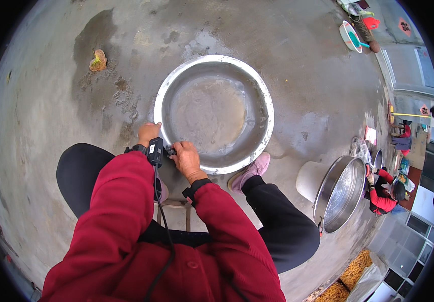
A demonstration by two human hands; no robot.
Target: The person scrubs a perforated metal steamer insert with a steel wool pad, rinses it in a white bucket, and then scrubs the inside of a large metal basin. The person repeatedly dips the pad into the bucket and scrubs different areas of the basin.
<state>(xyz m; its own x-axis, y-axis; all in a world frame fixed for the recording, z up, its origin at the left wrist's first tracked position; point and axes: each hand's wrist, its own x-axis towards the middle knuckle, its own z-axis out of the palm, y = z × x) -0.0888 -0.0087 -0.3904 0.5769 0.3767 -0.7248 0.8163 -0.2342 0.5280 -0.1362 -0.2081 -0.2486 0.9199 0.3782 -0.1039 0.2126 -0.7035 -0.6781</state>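
To do this well, I think both hands should grip the near rim firmly and at the same level, so that the big metal basin point(212, 113) does not tip or slide on the wet concrete floor point(50, 100). The right hand point(186, 158) has its fingers curled closed over the rim, and the left hand point(149, 133) also seems closed on the rim just beside it, though its fingertips are hidden. The basin lies directly beyond the fingers, and a second basin point(340, 194) leans well apart to the right.
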